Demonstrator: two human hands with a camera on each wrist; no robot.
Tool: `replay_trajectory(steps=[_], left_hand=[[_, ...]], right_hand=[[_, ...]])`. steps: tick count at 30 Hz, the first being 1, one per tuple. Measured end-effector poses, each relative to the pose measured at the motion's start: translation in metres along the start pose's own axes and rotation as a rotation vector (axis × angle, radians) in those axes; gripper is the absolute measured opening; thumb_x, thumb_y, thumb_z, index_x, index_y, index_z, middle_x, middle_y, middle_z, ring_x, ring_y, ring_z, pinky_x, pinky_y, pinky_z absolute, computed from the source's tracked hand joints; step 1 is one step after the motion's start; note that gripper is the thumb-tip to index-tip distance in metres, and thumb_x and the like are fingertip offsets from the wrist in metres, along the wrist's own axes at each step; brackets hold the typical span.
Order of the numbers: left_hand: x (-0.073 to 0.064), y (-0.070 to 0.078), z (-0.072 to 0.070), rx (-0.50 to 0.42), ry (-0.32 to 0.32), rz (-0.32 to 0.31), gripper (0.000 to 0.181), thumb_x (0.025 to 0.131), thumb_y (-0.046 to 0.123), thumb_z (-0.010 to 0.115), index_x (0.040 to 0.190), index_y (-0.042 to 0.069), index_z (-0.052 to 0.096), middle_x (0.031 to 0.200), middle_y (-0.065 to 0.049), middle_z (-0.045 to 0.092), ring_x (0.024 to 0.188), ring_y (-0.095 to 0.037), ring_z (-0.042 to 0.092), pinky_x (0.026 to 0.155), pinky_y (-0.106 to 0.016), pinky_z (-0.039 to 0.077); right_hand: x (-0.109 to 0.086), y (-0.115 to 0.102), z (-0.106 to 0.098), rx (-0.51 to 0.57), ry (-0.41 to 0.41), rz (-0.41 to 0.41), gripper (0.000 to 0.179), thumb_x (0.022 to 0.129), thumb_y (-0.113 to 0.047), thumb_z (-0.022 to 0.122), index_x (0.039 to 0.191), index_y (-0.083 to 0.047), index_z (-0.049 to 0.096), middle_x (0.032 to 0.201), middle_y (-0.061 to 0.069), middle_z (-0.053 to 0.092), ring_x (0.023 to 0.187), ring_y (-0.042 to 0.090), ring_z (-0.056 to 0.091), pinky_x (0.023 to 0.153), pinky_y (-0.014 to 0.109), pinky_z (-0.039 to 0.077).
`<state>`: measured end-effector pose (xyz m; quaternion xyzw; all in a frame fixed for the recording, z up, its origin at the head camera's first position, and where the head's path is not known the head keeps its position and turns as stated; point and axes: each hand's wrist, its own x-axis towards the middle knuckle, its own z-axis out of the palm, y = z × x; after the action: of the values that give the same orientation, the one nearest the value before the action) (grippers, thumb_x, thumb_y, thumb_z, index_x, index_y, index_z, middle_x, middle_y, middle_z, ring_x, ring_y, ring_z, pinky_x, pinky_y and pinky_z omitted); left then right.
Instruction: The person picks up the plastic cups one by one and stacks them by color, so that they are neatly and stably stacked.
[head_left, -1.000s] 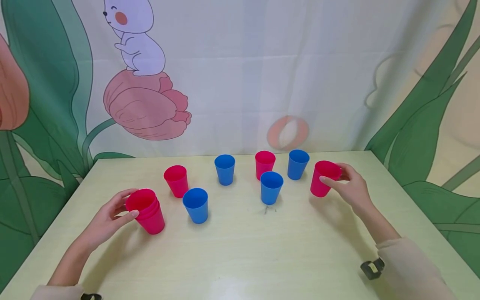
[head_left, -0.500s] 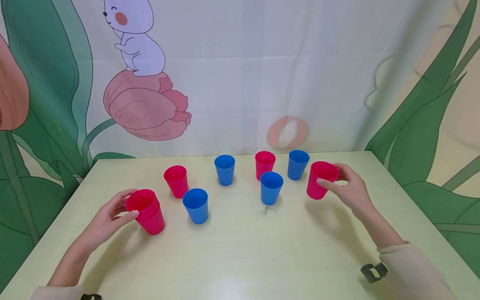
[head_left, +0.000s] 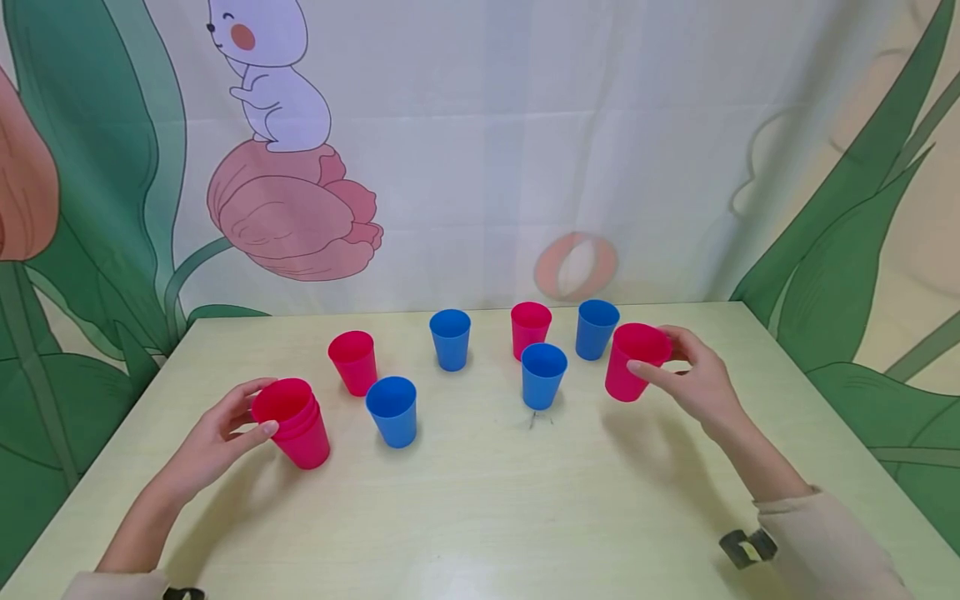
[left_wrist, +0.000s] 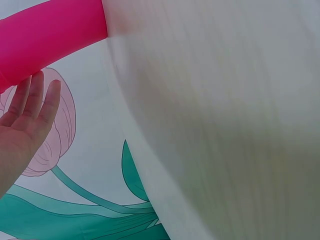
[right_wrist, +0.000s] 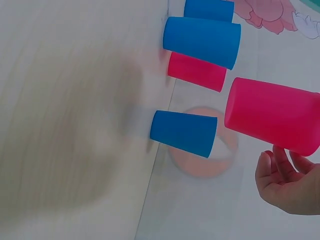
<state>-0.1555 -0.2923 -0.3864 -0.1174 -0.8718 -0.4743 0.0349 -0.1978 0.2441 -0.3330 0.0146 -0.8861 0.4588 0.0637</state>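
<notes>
At the left front of the table, my left hand [head_left: 221, 433] grips a stack of red cups [head_left: 303, 429], one nested in another, around the upper part. The left wrist view shows the stack [left_wrist: 55, 35] with fingers [left_wrist: 37, 97] along its side. My right hand [head_left: 697, 375] holds a single red cup [head_left: 628, 375] near its rim, thumb on the near side. In the right wrist view this cup [right_wrist: 272, 115] is raised off the table. Nearest to it are a blue cup [head_left: 542, 379] and another blue cup [head_left: 594, 332] behind.
A red cup [head_left: 354, 365] and a blue cup [head_left: 393, 414] stand just right of the stack. Farther back are a blue cup [head_left: 451, 342] and a red cup [head_left: 529, 323], partly hidden. A printed curtain [head_left: 450, 150] hangs behind the table [head_left: 465, 517].
My right hand has carried its red cup a little to the left and nearer to me. The left hand and its stack have stayed in place, as have the standing cups.
</notes>
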Motion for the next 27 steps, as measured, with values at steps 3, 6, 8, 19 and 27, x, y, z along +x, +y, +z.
replay_trajectory(steps=[3,6,8,19,27], left_hand=[[0.000,0.000,0.000,-0.003,-0.002,-0.002,0.058,0.087,0.016,0.062,0.135,0.004,0.033,0.118,-0.009,0.047,0.097,0.000,0.048,0.071,-0.025,0.051],[0.000,0.000,0.000,-0.005,-0.002,-0.003,0.058,0.086,0.016,0.062,0.135,0.004,0.033,0.118,-0.009,0.047,0.097,-0.001,0.048,0.072,-0.025,0.051],[0.000,0.000,0.000,-0.005,-0.001,-0.002,0.058,0.086,0.016,0.062,0.135,0.005,0.033,0.118,-0.007,0.047,0.097,-0.001,0.048,0.071,-0.025,0.051],[0.000,-0.001,0.000,-0.002,0.001,0.001,0.058,0.086,0.016,0.062,0.135,0.004,0.033,0.117,-0.004,0.048,0.097,-0.001,0.048,0.071,-0.025,0.051],[0.000,-0.001,0.000,-0.005,0.002,0.001,0.058,0.086,0.016,0.062,0.135,0.004,0.033,0.117,-0.004,0.048,0.097,-0.001,0.048,0.071,-0.025,0.051]], right_hand=[[-0.002,-0.004,0.001,0.004,-0.006,-0.011,0.070,0.079,-0.035,0.069,0.133,-0.005,0.037,0.120,0.017,0.047,0.106,0.032,0.045,0.071,0.032,0.046],[-0.003,-0.007,0.001,0.000,-0.010,-0.019,0.069,0.079,-0.034,0.069,0.133,-0.005,0.037,0.120,0.017,0.047,0.107,0.032,0.045,0.073,0.032,0.044],[-0.004,-0.008,0.002,0.000,-0.013,-0.023,0.069,0.079,-0.034,0.070,0.133,-0.006,0.037,0.120,0.016,0.047,0.107,0.032,0.045,0.074,0.033,0.044],[-0.008,-0.018,0.007,0.009,-0.045,-0.040,0.068,0.078,-0.031,0.071,0.132,-0.006,0.038,0.120,0.016,0.048,0.106,0.031,0.045,0.074,0.033,0.044],[-0.008,-0.023,0.013,0.018,-0.066,-0.066,0.067,0.077,-0.030,0.072,0.131,-0.007,0.039,0.119,0.014,0.049,0.106,0.029,0.046,0.074,0.033,0.044]])
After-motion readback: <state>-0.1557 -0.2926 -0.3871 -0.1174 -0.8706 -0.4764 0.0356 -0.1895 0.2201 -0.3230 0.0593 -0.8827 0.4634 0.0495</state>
